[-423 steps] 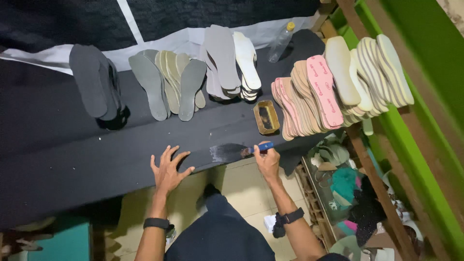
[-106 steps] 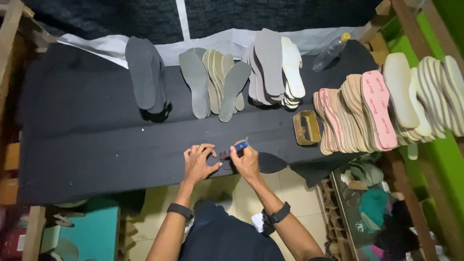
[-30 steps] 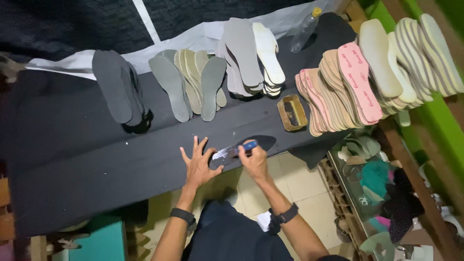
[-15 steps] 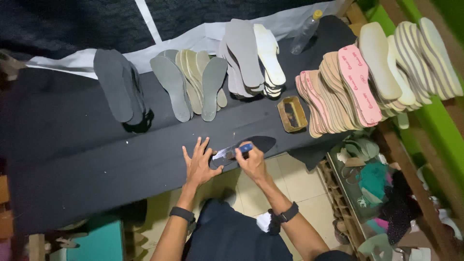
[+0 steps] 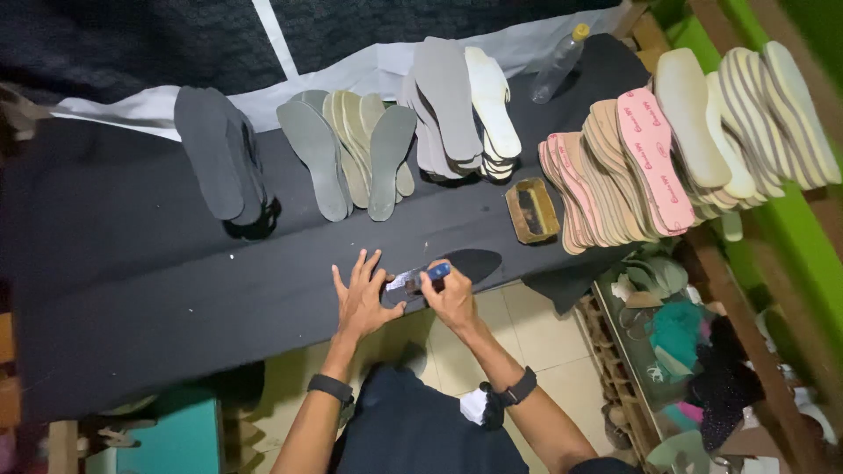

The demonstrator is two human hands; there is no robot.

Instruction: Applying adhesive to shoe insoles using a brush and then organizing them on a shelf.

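Head view from above: a black sheet point(image 5: 158, 290) is seen spread over the table point(image 5: 26, 408), and both hands are placed on its near edge. The left hand point(image 5: 364, 298) is laid flat on the sheet with the fingers spread wide, nothing being gripped; its thumb is pointed toward the other hand. The right hand point(image 5: 452, 298) is closed around a small blue-handled cutter point(image 5: 426, 276), whose pale blade end is pointed toward the left hand and is held just beside the left thumb. A dark sole-shaped cutout point(image 5: 474, 262) is seen just beyond the right hand, touching or nearly touching the knuckles; whether it is fully separated from the sheet cannot be told. A dark band is worn on each wrist. Farther from the hands, across the sheet, a dark grey insole stack point(image 5: 219, 162) is found beyond and to the left of the left hand, a fan of grey-green insoles point(image 5: 351, 154) straight beyond it, and a grey and white stack point(image 5: 461, 105) beyond the right hand. A small brown rectangular block point(image 5: 531, 211) is set beyond and to the right of the right hand, near a row of pink and beige insoles point(image 5: 632, 167). A clear plastic bottle point(image 5: 558, 66) is lying at the far edge.
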